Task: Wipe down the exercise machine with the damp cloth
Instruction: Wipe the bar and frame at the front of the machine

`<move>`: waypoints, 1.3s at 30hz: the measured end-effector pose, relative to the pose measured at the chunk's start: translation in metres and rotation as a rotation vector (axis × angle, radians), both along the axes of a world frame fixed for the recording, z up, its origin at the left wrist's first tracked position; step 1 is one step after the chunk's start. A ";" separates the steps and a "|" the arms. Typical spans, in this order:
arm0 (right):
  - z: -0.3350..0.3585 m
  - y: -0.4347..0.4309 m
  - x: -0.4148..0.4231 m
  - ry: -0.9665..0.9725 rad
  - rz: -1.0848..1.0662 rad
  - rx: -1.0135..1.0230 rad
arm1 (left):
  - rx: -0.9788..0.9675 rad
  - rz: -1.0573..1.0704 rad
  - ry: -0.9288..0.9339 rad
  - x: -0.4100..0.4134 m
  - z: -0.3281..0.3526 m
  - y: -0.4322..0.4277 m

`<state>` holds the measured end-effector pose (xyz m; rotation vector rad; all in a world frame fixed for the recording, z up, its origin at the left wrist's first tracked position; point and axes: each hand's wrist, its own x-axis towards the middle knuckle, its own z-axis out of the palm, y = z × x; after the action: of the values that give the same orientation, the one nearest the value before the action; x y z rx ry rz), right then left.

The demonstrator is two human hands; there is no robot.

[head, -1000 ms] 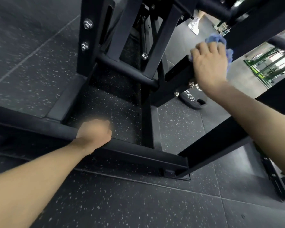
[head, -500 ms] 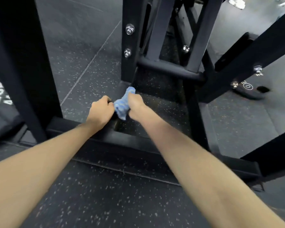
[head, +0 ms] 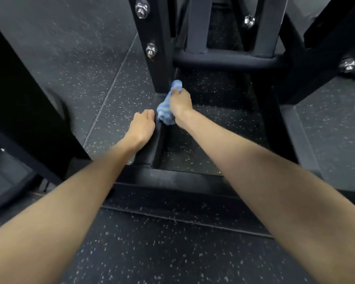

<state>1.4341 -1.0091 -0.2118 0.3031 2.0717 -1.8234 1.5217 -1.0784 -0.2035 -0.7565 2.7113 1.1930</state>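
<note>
A: Since half a second ago my hands have parted. Then both met on the bunched cloth; now my left hand [head: 142, 125] lies apart from it on the near-left base rail [head: 150, 148], and my right hand [head: 179, 105] carries the damp cloth [head: 166, 108] alone, farther in, toward the foot of the bolted upright [head: 152, 37].

B: How do the fingers stand?

A: Right: curled round the cloth, one blue end showing above the knuckles against the upright, the larger wad bulging below the palm, left of the wrist. Left: resting on the rail with loosely bent fingers, holding nothing; I cannot tell how firmly it presses.

B: And the meaning for the task?

A: I judge the regrip finished and a one-handed stroke beginning at the junction of rail and upright. The exercise machine [head: 230, 60] has much frame unwiped in view: the padded crossbar, the far posts, the right-hand rail. The speckled floor [head: 172, 253] lies beneath.

B: Any risk?

A: The bunched cloth offers little contact face; corners by the bolts may be missed.
</note>
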 end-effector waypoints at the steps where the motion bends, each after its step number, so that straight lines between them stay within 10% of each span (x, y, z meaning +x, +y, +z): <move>1: 0.004 0.001 -0.006 0.000 0.016 -0.013 | 0.000 0.035 0.006 0.003 -0.002 0.002; 17: 0.002 0.016 -0.001 0.287 0.095 0.158 | -0.461 0.059 0.063 0.011 -0.005 0.023; 21: 0.035 0.048 -0.030 0.791 0.174 0.267 | -0.504 0.083 0.034 0.012 -0.008 0.025; 28: 0.017 0.033 -0.090 1.113 0.416 1.090 | -0.543 0.075 -0.004 0.006 -0.011 0.021; 32: 0.017 0.084 -0.099 1.387 0.644 1.133 | -0.667 0.060 0.092 0.007 -0.017 0.016; 39: 0.013 0.165 -0.092 1.214 0.324 1.166 | -0.401 0.051 -0.047 -0.028 -0.005 0.023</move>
<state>1.3421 -0.8437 -0.1988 -1.0690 3.4463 -0.2873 1.4936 -1.0554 -0.2089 -0.8841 2.9415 0.6298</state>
